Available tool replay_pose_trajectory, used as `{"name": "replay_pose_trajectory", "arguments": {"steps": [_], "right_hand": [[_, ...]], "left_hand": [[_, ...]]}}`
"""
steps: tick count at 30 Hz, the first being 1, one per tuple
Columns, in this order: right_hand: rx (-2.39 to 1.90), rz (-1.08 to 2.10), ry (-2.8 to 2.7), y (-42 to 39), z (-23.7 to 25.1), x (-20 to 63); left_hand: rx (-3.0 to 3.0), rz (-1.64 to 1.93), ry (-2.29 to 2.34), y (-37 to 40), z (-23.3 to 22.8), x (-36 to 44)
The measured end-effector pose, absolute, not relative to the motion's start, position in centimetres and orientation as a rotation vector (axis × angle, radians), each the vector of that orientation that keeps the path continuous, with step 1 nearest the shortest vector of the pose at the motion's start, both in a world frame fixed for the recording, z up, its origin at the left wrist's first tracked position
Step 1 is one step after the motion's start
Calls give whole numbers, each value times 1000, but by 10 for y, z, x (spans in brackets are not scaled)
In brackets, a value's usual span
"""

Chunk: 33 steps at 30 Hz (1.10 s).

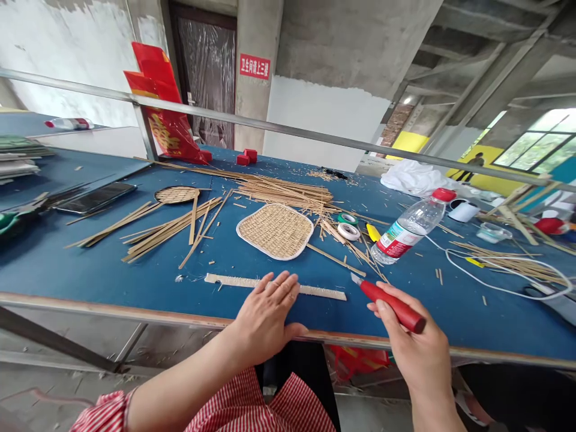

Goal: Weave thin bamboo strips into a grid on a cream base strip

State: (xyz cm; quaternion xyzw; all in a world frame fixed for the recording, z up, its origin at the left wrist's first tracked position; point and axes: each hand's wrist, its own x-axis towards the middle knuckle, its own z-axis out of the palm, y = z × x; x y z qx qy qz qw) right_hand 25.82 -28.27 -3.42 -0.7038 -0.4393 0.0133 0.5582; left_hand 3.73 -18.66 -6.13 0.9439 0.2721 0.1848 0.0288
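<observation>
My left hand (270, 312) lies flat, fingers stretched out, across a pale flat strip (321, 292) with frayed edges near the table's front edge. Its fingertips cover the middle of that strip. In my right hand (416, 336) is a craft knife (393, 305) with a thick red handle, its short blade pointing up and left, close to the strip's right end. Just beyond the strip rests a woven mat (275, 231) with rounded corners and a white border. Thin bamboo strips (173, 231) lie left of the mat, and a larger pile (283, 191) behind it.
A tilted water bottle (407, 228) stands at right, beside rolls of tape (348, 231) and a white cable (504, 276). At left are a phone (96, 197), a round woven piece (176, 194) and green-handled scissors (18, 219). A metal rail (270, 126) crosses behind.
</observation>
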Motion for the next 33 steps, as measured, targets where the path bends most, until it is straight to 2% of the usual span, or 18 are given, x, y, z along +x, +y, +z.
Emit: {"name": "replay_pose_trajectory", "arguments": {"steps": [8,12,21,27,30,33], "right_hand": [[-1677,-181,-1465,-270,-40,273],[-1635,-156,-1720,-262,-43,281],[-1621,-156,-1996,-259,-57,300],[-1546,-372,-2200,-259,-57,319],[-1530,-478,-2366,-261,-62,349],[-1520,-692,-2352,-261,-69,378]], "left_hand": [[2890,550,841,-189,-66,43],[2880,452,845,-191,-62,42],[2863,514,1002,-191,-63,17],[2826,570,1141,-188,-58,-1],[2836,536,1062,-183,-55,-16],[2724,565,1185,-176,-46,-24]]}}
